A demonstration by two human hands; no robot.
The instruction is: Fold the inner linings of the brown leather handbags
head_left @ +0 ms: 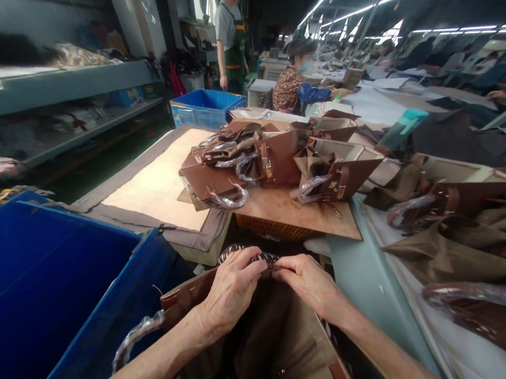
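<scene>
A brown handbag (260, 339) with a tan lining lies open below me, its mouth facing up. One of its handles (137, 337), wrapped in clear plastic, sticks out to the left. At the bag's far edge, my left hand (233, 285) has its fingers pinched on the rim. Close beside it, my right hand (308, 283) pinches the same edge between thumb and fingers. The exact spot under the fingertips is hidden. Dark patterned cloth (230, 252) shows just behind my hands and again at the bottom.
Several brown handbags (279, 156) stand on a board ahead, and more bags (458, 252) lie on the right table. A large blue bin (63, 276) is at my left. Beyond stand a blue crate (208, 107), a person in an apron (232, 41) and a seated person (290, 86).
</scene>
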